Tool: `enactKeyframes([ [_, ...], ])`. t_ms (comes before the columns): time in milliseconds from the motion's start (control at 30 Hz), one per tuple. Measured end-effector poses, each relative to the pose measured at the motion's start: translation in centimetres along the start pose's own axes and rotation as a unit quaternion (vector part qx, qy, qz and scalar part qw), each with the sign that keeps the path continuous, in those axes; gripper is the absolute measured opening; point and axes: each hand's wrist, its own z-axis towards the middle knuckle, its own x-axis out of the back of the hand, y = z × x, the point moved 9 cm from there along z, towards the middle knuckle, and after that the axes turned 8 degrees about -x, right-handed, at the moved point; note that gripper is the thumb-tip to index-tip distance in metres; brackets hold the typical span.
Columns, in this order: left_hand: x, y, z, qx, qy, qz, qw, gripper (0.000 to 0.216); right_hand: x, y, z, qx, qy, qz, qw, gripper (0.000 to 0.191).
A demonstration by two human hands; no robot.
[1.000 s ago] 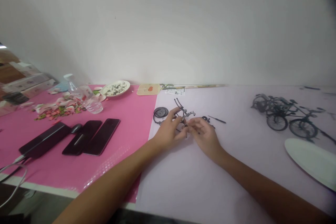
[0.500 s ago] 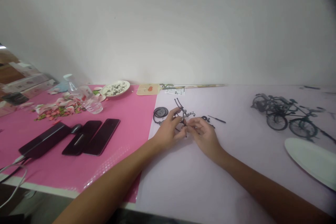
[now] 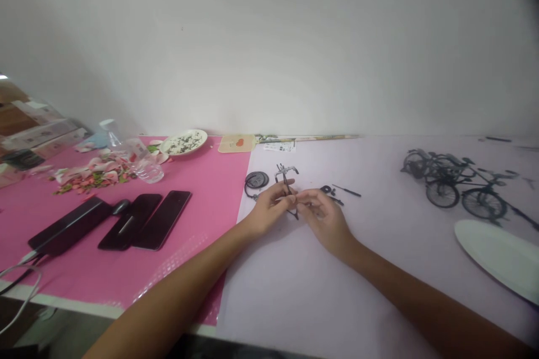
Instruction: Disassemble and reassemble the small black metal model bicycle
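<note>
Between my hands is a small dark model bicycle frame (image 3: 287, 180), held just over the white sheet, with silvery handlebars at its upper end. My left hand (image 3: 269, 208) is closed around its middle, which the fingers partly cover. The fingers of my right hand (image 3: 325, 217) are pinched together against the frame, meeting my left thumb. Whether a tiny part sits in that pinch is hidden. Left of my left hand lie loose model wheels (image 3: 256, 180). Beyond my right hand are small black parts (image 3: 327, 189) and a thin screwdriver (image 3: 347, 190).
Model bicycles (image 3: 463, 185) stand at right, behind a white plate (image 3: 497, 258). At left, a pink cover (image 3: 210, 202) carries phones (image 3: 164, 219), a black power bank (image 3: 69, 225), a plastic bottle (image 3: 147, 165), petals (image 3: 101, 171) and a filled dish (image 3: 185, 143). A wall stands behind.
The frame has been turned in my hands: its handlebars now point up and away, where two prongs stuck up before. My fingers have drawn closer together. Surrounding objects lie as before.
</note>
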Motion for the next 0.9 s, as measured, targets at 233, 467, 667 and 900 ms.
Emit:
enactKeyframes([
  [233,0.1,0.4,0.2,-0.009,-0.010,-0.004,1.000,0.017,-0.2,-0.4,-0.1,0.007,-0.005,0.001,1.000,0.014],
  [467,0.1,0.6,0.3,-0.011,-0.020,-0.012,1.000,0.016,-0.4,-0.5,-0.2,0.008,-0.015,0.007,1.000,0.013],
  [667,-0.1,1.2,0.2,-0.003,-0.029,-0.044,0.999,0.016,-0.4,-0.4,-0.1,0.007,-0.015,0.009,1.000,0.014],
  [900,-0.5,1.0,-0.1,0.016,-0.018,-0.057,0.998,0.016,-0.2,-0.3,-0.1,0.005,-0.003,0.007,1.000,0.017],
])
